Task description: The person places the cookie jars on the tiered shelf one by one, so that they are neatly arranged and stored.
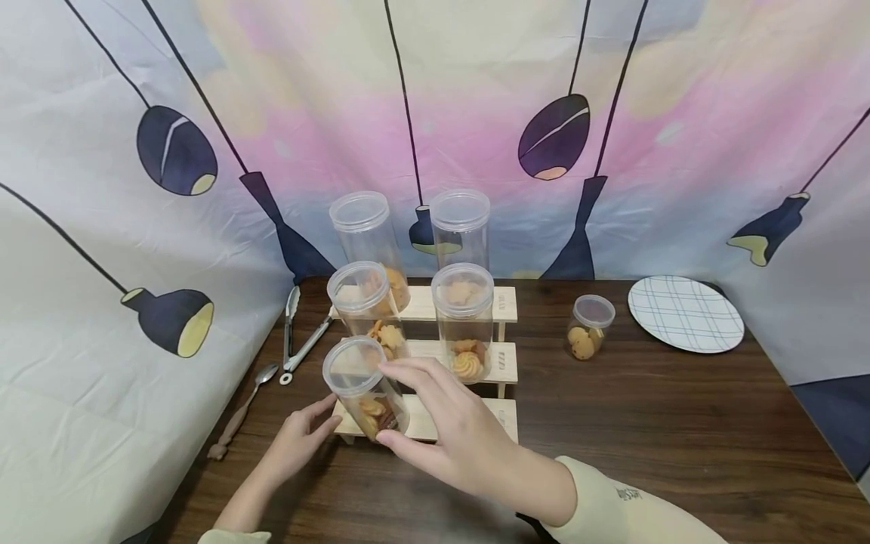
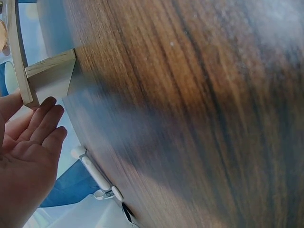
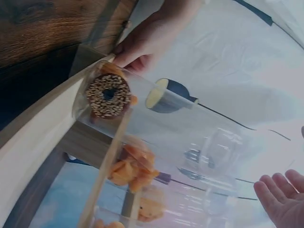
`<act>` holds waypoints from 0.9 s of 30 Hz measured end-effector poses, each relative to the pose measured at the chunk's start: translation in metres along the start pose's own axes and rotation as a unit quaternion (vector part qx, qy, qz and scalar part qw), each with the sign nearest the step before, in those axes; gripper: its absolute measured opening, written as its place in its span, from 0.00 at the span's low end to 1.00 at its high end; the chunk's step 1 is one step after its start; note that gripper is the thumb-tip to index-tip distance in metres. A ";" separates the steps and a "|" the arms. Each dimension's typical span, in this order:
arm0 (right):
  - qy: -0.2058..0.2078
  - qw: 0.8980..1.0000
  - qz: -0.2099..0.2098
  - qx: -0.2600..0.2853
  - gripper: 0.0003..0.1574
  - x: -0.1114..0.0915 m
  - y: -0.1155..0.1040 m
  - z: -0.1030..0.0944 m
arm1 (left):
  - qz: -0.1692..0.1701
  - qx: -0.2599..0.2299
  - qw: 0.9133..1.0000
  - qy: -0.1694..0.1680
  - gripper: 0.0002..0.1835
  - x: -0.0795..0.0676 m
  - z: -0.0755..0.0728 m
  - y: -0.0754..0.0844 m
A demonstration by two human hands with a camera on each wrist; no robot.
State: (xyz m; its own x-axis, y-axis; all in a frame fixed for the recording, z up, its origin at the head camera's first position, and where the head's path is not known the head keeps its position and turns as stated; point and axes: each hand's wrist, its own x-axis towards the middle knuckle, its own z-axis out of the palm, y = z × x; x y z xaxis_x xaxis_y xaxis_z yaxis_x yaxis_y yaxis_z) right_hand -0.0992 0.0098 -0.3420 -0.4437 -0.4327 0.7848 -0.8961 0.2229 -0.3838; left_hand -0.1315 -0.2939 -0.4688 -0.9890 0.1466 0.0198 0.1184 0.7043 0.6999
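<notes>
A three-tier wooden rack (image 1: 504, 414) carries clear lidded jars of cookies. My left hand (image 1: 299, 438) pinches the left end of its lowest tier; in the left wrist view, the thumb is at the board (image 2: 21, 71) and curled fingers are at its underside. On that tier stands a jar (image 1: 353, 370) holding several cookies, among them a ring-shaped cookie (image 3: 99, 103) coated in bits. My right hand (image 1: 462, 431) is beside this jar, thumb and fingers spread. From the right wrist, the extended fingers (image 3: 268, 190) appear apart from the jar, near its lid end.
Two jars stand on the middle tier, one being a cookie jar (image 1: 465, 332), and two on the top tier. Left of the rack lie metal tongs (image 1: 306, 351) and a spoon (image 1: 241, 412). A small cookie jar (image 1: 588, 329) and a checked plate (image 1: 686, 313) are at the right.
</notes>
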 end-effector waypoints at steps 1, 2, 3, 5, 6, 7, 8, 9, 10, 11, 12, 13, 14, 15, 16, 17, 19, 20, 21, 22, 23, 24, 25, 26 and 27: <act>0.004 1.000 -0.003 0.003 0.36 -0.001 -0.002 -0.003 | -0.007 -0.003 1.000 -0.004 0.27 0.000 0.000 0.000; 0.009 1.000 -0.009 0.003 0.35 -0.001 -0.004 -0.006 | -0.014 -0.005 1.000 -0.007 0.27 0.000 0.000 0.000; 0.014 1.000 -0.014 0.001 0.35 -0.002 -0.006 -0.008 | -0.019 -0.009 1.000 -0.011 0.27 0.000 0.000 0.000; 0.022 1.000 -0.019 0.001 0.34 -0.005 -0.010 -0.014 | -0.026 -0.013 0.999 -0.015 0.28 0.000 0.000 0.000; 0.026 0.999 -0.021 0.002 0.33 -0.007 -0.011 -0.016 | -0.025 -0.012 0.999 -0.015 0.28 0.000 0.000 0.000; 0.029 0.999 -0.023 0.005 0.33 -0.009 -0.012 -0.019 | -0.022 -0.010 1.000 -0.014 0.28 0.000 0.000 0.000; 0.032 0.999 -0.027 0.005 0.32 -0.011 -0.013 -0.021 | -0.015 -0.005 1.000 -0.009 0.27 0.001 0.000 0.000; 0.033 0.999 -0.029 0.008 0.32 -0.013 -0.013 -0.024 | -0.013 -0.003 1.000 -0.007 0.27 0.001 0.000 0.000; 0.034 0.999 -0.031 0.013 0.31 -0.014 -0.012 -0.026 | -0.011 0.000 1.000 -0.005 0.27 0.001 0.000 0.000; 0.036 0.999 -0.034 0.017 0.31 -0.016 -0.011 -0.029 | -0.009 0.002 1.000 -0.003 0.27 0.001 0.000 0.000; 0.039 0.998 -0.037 0.018 0.29 -0.018 -0.009 -0.031 | -0.007 0.005 1.000 -0.003 0.27 0.001 0.000 0.000; 0.043 0.998 -0.039 0.018 0.28 -0.020 -0.007 -0.034 | -0.007 0.005 1.000 -0.003 0.27 0.001 -0.001 0.001; 0.047 0.998 -0.040 0.017 0.27 -0.021 -0.004 -0.036 | -0.009 0.004 1.000 -0.004 0.27 0.001 -0.001 0.001; 0.052 0.998 -0.039 0.017 0.27 -0.022 -0.001 -0.039 | -0.015 0.000 1.000 -0.008 0.27 0.001 -0.001 0.001; 0.058 0.997 -0.038 0.016 0.26 -0.023 0.002 -0.042 | -0.016 0.000 1.000 -0.009 0.27 0.001 -0.001 0.001; 0.065 0.997 -0.035 0.010 0.26 -0.024 0.004 -0.045 | -0.016 0.000 1.000 -0.010 0.27 0.001 -0.001 0.001; 0.080 0.996 -0.027 0.001 0.25 -0.026 0.008 -0.052 | -0.009 0.003 1.000 -0.004 0.27 0.001 -0.001 0.000; 0.087 0.996 -0.022 -0.003 0.25 -0.027 0.010 -0.056 | -0.006 0.005 1.000 -0.003 0.27 0.001 -0.001 0.000; 0.093 0.995 -0.015 -0.009 0.25 -0.028 0.012 -0.059 | -0.004 0.006 1.000 -0.003 0.27 0.001 -0.001 0.000; 0.101 0.995 -0.009 -0.013 0.25 -0.030 0.015 -0.062 | -0.002 0.007 1.000 -0.003 0.27 0.001 0.000 0.000; 0.107 0.994 -0.002 -0.020 0.25 -0.032 0.018 -0.066 | 0.000 0.009 1.000 -0.003 0.27 0.001 0.000 0.000; 0.114 0.993 0.008 -0.027 0.26 -0.034 0.021 -0.069 | -0.001 0.008 1.000 -0.004 0.27 0.001 0.000 -0.001; 0.119 0.992 0.017 -0.034 0.26 -0.036 0.025 -0.072 | -0.006 0.004 1.000 -0.008 0.27 0.001 0.000 -0.001; 0.124 0.991 0.028 -0.042 0.26 -0.039 0.029 -0.076 | -0.011 0.003 1.000 -0.012 0.28 0.002 0.000 -0.001; 0.128 0.990 0.041 -0.053 0.26 -0.043 0.033 -0.079 | -0.013 0.002 1.000 -0.013 0.28 0.002 -0.001 -0.001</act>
State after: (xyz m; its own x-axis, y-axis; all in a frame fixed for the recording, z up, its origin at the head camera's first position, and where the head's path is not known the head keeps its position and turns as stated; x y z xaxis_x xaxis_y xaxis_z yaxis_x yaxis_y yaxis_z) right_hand -0.1092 0.1048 -0.3495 -0.4856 -0.1775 0.8560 -0.8456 0.3436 -0.4085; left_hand -0.1332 -0.2946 -0.4689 -0.9890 0.1472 -0.0172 0.0936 0.7104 0.6975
